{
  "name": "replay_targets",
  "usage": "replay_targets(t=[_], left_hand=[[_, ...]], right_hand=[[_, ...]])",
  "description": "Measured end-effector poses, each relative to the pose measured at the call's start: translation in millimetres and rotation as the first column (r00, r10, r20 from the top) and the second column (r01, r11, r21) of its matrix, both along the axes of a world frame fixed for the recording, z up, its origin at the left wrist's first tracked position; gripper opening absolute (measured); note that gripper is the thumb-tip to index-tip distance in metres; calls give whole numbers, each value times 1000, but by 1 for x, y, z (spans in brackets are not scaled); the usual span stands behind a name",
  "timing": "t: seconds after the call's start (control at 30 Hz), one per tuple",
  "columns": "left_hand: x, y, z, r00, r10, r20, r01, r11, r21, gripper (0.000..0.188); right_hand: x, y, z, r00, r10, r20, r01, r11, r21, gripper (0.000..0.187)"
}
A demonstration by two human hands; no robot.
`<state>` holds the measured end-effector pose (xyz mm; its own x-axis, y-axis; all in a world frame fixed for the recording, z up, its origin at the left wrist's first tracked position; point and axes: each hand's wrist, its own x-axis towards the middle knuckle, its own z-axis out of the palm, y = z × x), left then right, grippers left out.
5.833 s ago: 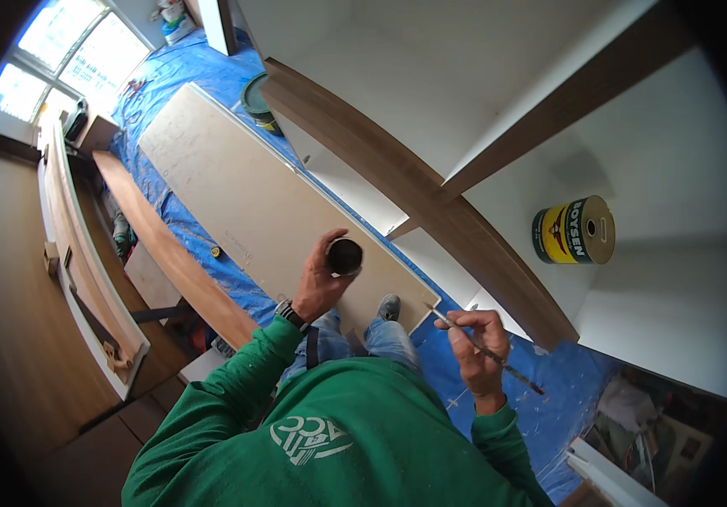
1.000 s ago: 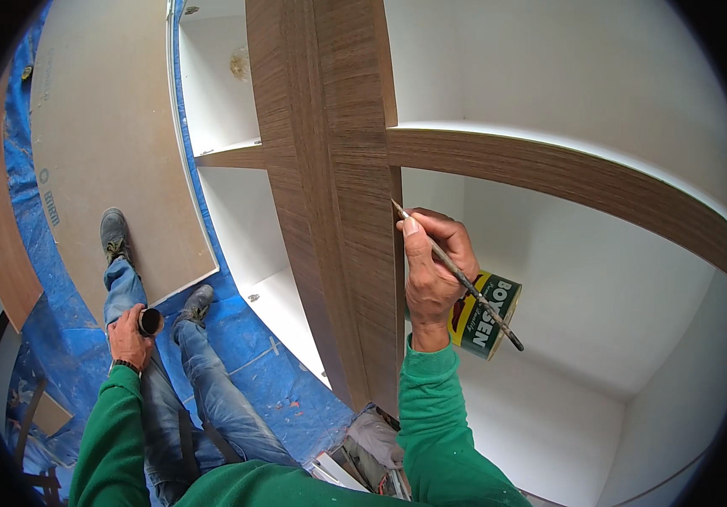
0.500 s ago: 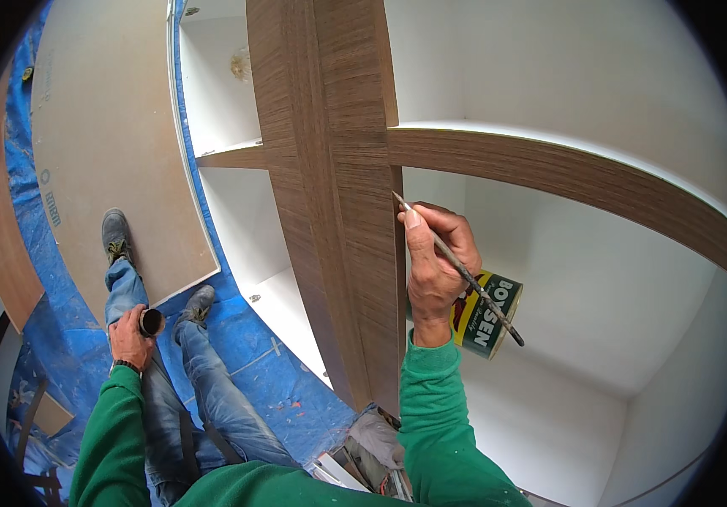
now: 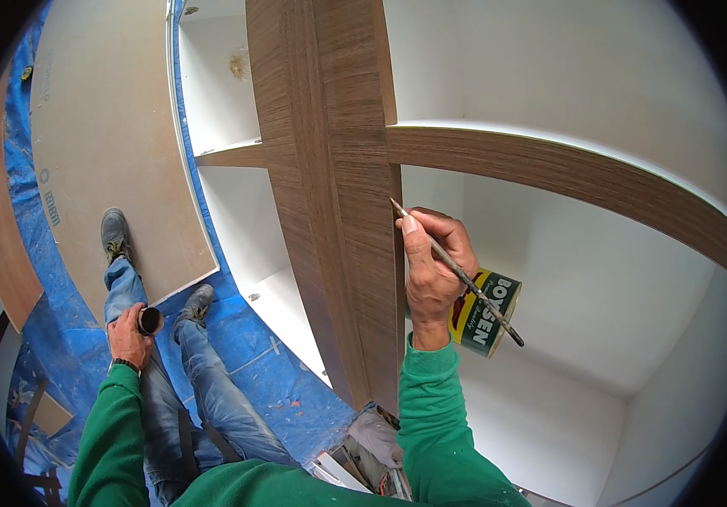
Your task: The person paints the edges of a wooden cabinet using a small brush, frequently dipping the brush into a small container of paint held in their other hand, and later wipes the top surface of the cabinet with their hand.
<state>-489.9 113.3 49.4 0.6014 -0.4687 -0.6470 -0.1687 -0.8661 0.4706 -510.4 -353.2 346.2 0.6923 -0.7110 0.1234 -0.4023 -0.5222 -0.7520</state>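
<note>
**Slender paintbrush with a dark, spattered handle [image 4: 465,279] settles lower along a brown wood-grain panel [image 4: 355,203]**

Compared with half a second ago, the brush tip sits slightly nearer the person's body, at the panel's right-hand edge. So small a shift suggests close, careful work confined to this one spot. Whether the bristles actually press on the wood is hard to tell, since the tip is tiny in this view.

The person's right hand [image 4: 438,269] is closed around the brush in a pen-like grip – thumb along the shaft, fingers curled beneath, the handle slanting back over the wrist. Just behind it, a round green-and-yellow metal paint can [image 4: 492,317] stands in a white-walled cabinet compartment [image 4: 566,279], partly hidden by the hand.

The left hand [image 4: 129,340] is well apart – down beside the left leg, wrapped around a small, dark-mouthed cylindrical cup [image 4: 151,321], above a crumpled blue plastic floor sheet [image 4: 296,389].
</note>
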Motion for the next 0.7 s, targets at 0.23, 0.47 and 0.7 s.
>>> replay_targets(t=[0.23, 0.47, 0.7], left_hand=[[0, 1, -3, 1000, 0, -9, 0, 1000, 19, 70], [0, 2, -2, 1000, -7, -7, 7, 1000, 2, 70], [-1, 3, -2, 1000, -14, -17, 14, 1000, 5, 70]], right_hand=[[-13, 0, -1, 1000, 17, 3, -17, 999, -28, 7], [-24, 3, 4, 1000, 5, -17, -5, 1000, 8, 7], [-19, -1, 4, 999, 36, 13, -35, 999, -8, 8]])
